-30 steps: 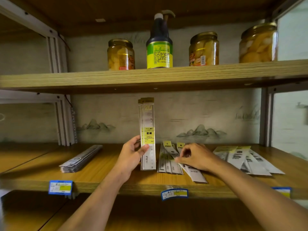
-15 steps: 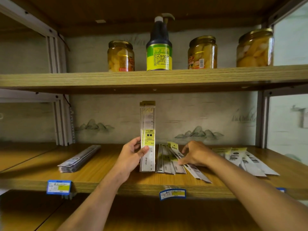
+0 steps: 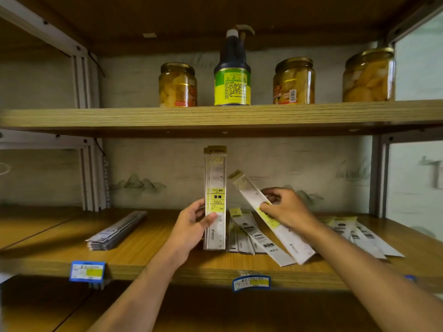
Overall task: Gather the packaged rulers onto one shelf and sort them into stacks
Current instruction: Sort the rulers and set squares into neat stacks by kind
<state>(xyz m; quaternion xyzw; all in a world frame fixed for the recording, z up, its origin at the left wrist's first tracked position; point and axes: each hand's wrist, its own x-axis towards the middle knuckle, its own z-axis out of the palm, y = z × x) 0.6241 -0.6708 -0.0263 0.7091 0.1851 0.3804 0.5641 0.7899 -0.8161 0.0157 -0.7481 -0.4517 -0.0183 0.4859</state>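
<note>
Left hand: a small upright bundle of packaged rulers (image 3: 215, 200) is gripped by the left hand (image 3: 191, 226), thumb across the front and fingers curled behind; the bundle's lower end is stood on the middle shelf (image 3: 143, 257).
Right hand: a single packaged ruler (image 3: 271, 216) is pinched at its yellow label by the right hand (image 3: 286, 209); it is held tilted, hanger tab up and to the left, lower end down near the shelf's front edge.
Loose rulers, centre: several packages (image 3: 247, 236) are lain fanned on the shelf between the two hands, just beside the upright bundle.
Loose rulers, right: a further spread of packages (image 3: 359, 233) is seen past the right forearm (partly hidden by it).
Sorted stack: a neat flat stack of packaged rulers (image 3: 117, 231) is set well to the left on the same shelf.
Upper shelf: three glass jars of preserved fruit (image 3: 177, 85) and a dark pump bottle (image 3: 232, 75) are stood in a row.
Shelf edge: blue price tags (image 3: 87, 271) are fixed to the front lip.
</note>
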